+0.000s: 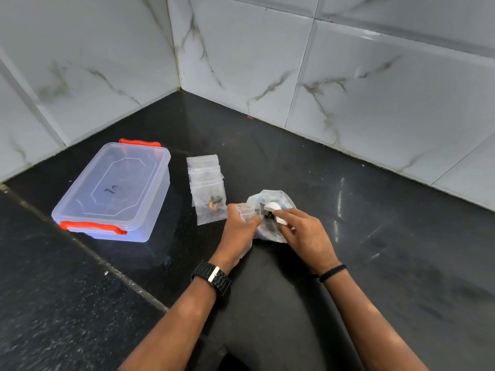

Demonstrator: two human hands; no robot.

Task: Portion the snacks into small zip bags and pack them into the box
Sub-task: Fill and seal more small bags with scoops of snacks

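On the dark desk [375, 236], head view: left hand [238, 231] pinches a small zip bag [245, 211] open; right hand [305, 231] grips a white scoop [273, 210] over the snack bag [270, 231]. One filled bag [211, 207] lies beside the shut box [112, 191]. Portioning is under way; next, likely, tipping snacks in.

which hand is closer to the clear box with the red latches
Left. The left hand, gripping a small zip bag, is to the right of the box, with the filled bag between them. The right hand, holding a white scoop, lies farther right.
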